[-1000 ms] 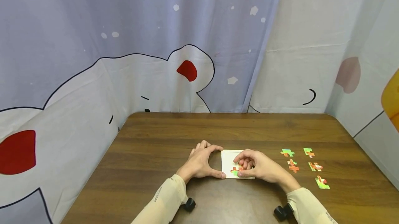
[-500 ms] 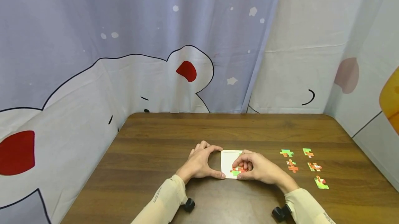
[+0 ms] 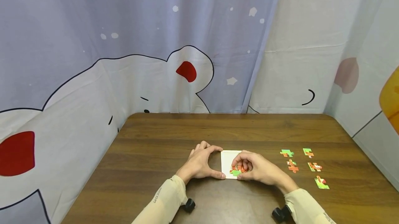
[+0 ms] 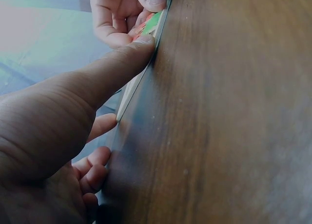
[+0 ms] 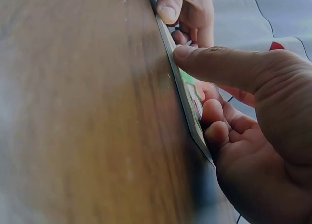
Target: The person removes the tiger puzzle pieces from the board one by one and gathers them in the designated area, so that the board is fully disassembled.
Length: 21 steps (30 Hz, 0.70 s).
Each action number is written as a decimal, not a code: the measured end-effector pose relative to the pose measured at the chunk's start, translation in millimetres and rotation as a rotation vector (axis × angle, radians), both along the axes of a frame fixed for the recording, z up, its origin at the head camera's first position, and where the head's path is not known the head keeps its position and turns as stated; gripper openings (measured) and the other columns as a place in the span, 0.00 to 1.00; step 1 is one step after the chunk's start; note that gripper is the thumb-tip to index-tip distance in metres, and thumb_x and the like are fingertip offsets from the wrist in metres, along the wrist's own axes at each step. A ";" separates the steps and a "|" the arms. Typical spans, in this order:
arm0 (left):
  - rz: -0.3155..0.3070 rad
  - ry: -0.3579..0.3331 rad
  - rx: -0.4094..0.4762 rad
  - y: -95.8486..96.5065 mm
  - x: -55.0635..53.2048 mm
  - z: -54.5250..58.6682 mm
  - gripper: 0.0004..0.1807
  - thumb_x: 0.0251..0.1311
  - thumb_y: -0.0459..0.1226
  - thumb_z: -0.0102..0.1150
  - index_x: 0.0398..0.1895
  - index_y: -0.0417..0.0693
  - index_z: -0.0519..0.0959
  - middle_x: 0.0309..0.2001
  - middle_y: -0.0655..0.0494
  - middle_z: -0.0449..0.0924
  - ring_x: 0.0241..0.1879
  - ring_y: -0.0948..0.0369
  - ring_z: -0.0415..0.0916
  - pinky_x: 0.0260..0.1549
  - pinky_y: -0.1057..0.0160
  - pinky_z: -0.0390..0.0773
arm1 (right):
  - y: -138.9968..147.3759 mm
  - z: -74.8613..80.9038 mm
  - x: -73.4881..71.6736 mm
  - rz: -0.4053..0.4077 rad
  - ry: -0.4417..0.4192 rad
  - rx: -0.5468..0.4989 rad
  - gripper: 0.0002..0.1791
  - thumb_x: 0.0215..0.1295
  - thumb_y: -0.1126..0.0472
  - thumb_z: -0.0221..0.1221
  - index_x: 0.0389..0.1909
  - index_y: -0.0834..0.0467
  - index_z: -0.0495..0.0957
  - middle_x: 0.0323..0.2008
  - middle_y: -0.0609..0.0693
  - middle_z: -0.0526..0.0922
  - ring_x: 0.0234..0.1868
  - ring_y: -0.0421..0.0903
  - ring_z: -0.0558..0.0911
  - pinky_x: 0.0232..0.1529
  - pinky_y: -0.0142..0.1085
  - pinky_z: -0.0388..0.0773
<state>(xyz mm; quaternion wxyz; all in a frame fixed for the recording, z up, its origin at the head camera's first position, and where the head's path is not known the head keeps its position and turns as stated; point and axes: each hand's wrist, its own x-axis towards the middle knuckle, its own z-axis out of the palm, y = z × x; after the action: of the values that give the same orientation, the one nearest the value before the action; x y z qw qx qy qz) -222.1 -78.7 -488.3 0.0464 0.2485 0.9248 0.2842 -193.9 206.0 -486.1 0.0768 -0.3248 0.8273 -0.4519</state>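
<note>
A white square puzzle tray (image 3: 227, 160) lies flat on the table, with joined green and red jigsaw pieces (image 3: 236, 172) in its near part. My left hand (image 3: 199, 161) spans the tray's left side, holding it with the thumb at the near corner and the index finger at the far one. Over the tray's right half, my right hand (image 3: 258, 168) grips a jigsaw piece (image 5: 194, 91) with curled fingers; its thumb lies at the tray's near edge (image 5: 176, 70). This hand covers much of the piece and the tray's right side.
To the right on the brown wooden table (image 3: 162, 130) lie several loose jigsaw pieces, among them a green one (image 3: 287, 153) and a red one (image 3: 292, 166). A printed curtain (image 3: 140, 19) hangs behind the table's far edge.
My right hand has shifted slightly left and lowered its curled fingers onto the pieces in the tray. More red shows beside the green there. The left hand stays put.
</note>
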 end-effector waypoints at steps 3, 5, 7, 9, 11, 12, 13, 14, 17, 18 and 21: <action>0.000 0.001 0.006 0.2 0.0 0.5 0.53 0.40 0.63 0.92 0.74 0.66 0.81 0.54 0.57 0.70 0.52 0.58 0.66 0.55 0.53 0.67 | 1.5 0.4 -0.2 0.008 -0.015 -0.007 0.18 0.63 0.61 0.82 0.51 0.53 0.88 0.38 0.53 0.81 0.36 0.48 0.79 0.37 0.31 0.76; 0.000 0.001 0.007 0.2 0.0 0.5 0.53 0.40 0.63 0.92 0.74 0.66 0.81 0.54 0.57 0.70 0.51 0.58 0.66 0.55 0.53 0.67 | 2.5 0.4 -0.5 0.014 -0.019 -0.006 0.18 0.63 0.61 0.81 0.52 0.54 0.89 0.39 0.53 0.81 0.36 0.48 0.79 0.37 0.31 0.76; 0.001 0.000 0.009 0.1 0.0 0.5 0.53 0.40 0.63 0.92 0.74 0.67 0.81 0.54 0.57 0.70 0.51 0.58 0.66 0.55 0.53 0.67 | 3.4 0.2 -1.0 0.018 -0.017 0.001 0.18 0.64 0.61 0.81 0.53 0.54 0.89 0.39 0.53 0.81 0.36 0.47 0.79 0.37 0.30 0.76; 0.001 -0.001 0.010 -0.1 0.0 0.6 0.53 0.40 0.63 0.92 0.74 0.67 0.81 0.54 0.57 0.70 0.52 0.58 0.66 0.55 0.52 0.67 | 3.9 0.2 -1.5 0.019 -0.019 0.008 0.18 0.64 0.61 0.81 0.53 0.54 0.90 0.40 0.53 0.81 0.36 0.46 0.79 0.37 0.30 0.76; 0.000 -0.002 0.011 -0.1 0.1 0.6 0.53 0.40 0.63 0.92 0.74 0.66 0.81 0.54 0.57 0.70 0.52 0.58 0.66 0.55 0.52 0.67 | 4.4 0.3 -1.8 0.018 -0.021 0.014 0.18 0.64 0.61 0.81 0.54 0.53 0.90 0.40 0.52 0.81 0.36 0.45 0.78 0.37 0.30 0.76; 0.000 -0.003 0.011 -0.2 0.0 0.7 0.53 0.40 0.63 0.92 0.74 0.66 0.81 0.54 0.58 0.70 0.52 0.58 0.66 0.55 0.53 0.67 | 4.4 0.4 -2.0 0.016 -0.022 0.018 0.18 0.64 0.61 0.80 0.54 0.53 0.90 0.40 0.52 0.81 0.36 0.44 0.78 0.37 0.30 0.75; 0.001 -0.002 0.011 -0.2 -0.1 0.7 0.53 0.40 0.63 0.92 0.74 0.66 0.81 0.54 0.58 0.70 0.52 0.58 0.66 0.55 0.53 0.67 | 4.6 0.5 -2.1 0.014 -0.022 0.020 0.18 0.64 0.61 0.80 0.54 0.53 0.90 0.40 0.52 0.81 0.36 0.44 0.78 0.37 0.30 0.75; 0.001 -0.002 0.011 -0.2 -0.1 0.8 0.53 0.40 0.63 0.92 0.74 0.66 0.81 0.54 0.58 0.70 0.52 0.58 0.66 0.55 0.53 0.67 | 4.6 0.7 -2.1 0.011 -0.023 0.022 0.18 0.64 0.61 0.80 0.54 0.53 0.90 0.40 0.52 0.81 0.36 0.43 0.78 0.37 0.30 0.75; 0.002 -0.001 0.010 -0.3 -0.2 0.8 0.53 0.40 0.63 0.92 0.74 0.66 0.81 0.55 0.57 0.71 0.53 0.58 0.67 0.54 0.53 0.66 | 4.7 0.8 -2.4 0.004 -0.021 0.029 0.18 0.64 0.61 0.80 0.54 0.52 0.90 0.40 0.51 0.81 0.35 0.43 0.77 0.36 0.30 0.75; 0.002 -0.001 0.009 -0.3 -0.1 0.9 0.53 0.40 0.63 0.92 0.74 0.66 0.81 0.55 0.57 0.71 0.53 0.58 0.67 0.54 0.53 0.66 | 4.8 0.7 -2.5 0.002 -0.020 0.028 0.18 0.64 0.61 0.80 0.54 0.52 0.90 0.40 0.51 0.81 0.35 0.43 0.77 0.36 0.30 0.75; 0.001 -0.001 0.004 -0.1 0.2 1.1 0.53 0.40 0.63 0.92 0.74 0.66 0.81 0.57 0.57 0.71 0.55 0.57 0.67 0.54 0.53 0.66 | 5.2 -0.1 -3.1 0.003 -0.017 0.022 0.17 0.65 0.62 0.80 0.54 0.52 0.90 0.40 0.51 0.81 0.35 0.45 0.78 0.36 0.31 0.75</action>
<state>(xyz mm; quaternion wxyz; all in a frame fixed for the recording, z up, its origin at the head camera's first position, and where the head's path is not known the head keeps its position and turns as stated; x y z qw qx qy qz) -221.9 -78.8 -487.1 0.0464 0.2479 0.9244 0.2863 -196.9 211.2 -486.2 0.0879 -0.3212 0.8311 -0.4453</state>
